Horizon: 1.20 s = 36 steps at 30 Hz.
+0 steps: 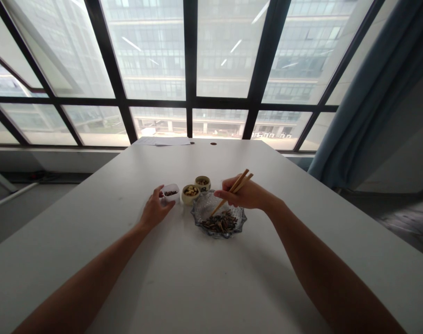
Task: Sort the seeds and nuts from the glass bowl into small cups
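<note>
My right hand (239,191) is closed round a pair of wooden chopsticks (235,189). Their tips reach down into a scalloped clear glass bowl (197,214), at the edge of a heap of dark, striped pieces that look like sunflower seeds (222,221). To the left, my left hand (157,207) grips a small translucent plastic container (172,196) between thumb and fingers. Small dark bits (170,193) lie inside that container. Beside it stands a small cream cup (189,200) filled with pale nuts, perhaps peanuts.
A second small cup (203,187) with a dark character on its side stands just behind the bowl. White paper (162,141) lies at the far end of the white table (183,278), near two round holes. Beyond are large windows, with a blue curtain (367,97) at right.
</note>
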Tool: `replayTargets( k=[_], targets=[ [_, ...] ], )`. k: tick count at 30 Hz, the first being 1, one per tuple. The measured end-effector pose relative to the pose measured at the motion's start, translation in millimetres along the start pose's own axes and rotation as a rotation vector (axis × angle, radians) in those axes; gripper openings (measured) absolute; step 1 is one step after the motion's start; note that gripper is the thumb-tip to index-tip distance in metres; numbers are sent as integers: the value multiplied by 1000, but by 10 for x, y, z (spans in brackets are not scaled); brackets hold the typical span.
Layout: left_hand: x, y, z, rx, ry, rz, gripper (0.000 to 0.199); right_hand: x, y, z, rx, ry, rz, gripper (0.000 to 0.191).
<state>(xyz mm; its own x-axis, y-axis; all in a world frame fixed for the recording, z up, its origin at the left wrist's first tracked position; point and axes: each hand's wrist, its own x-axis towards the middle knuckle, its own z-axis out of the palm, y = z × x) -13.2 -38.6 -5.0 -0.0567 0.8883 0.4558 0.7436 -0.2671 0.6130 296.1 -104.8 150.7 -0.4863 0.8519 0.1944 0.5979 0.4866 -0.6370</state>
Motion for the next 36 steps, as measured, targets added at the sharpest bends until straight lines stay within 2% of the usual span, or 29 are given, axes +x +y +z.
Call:
replayTargets(
  k=[9, 36],
  targets=[
    [4, -1, -3, 5, -5, -5, 72, 5, 31, 15, 10, -50, 10, 49],
    [-1, 42, -30, -7, -12, -12, 74, 70, 82, 114, 76, 30, 30, 48]
  ],
)
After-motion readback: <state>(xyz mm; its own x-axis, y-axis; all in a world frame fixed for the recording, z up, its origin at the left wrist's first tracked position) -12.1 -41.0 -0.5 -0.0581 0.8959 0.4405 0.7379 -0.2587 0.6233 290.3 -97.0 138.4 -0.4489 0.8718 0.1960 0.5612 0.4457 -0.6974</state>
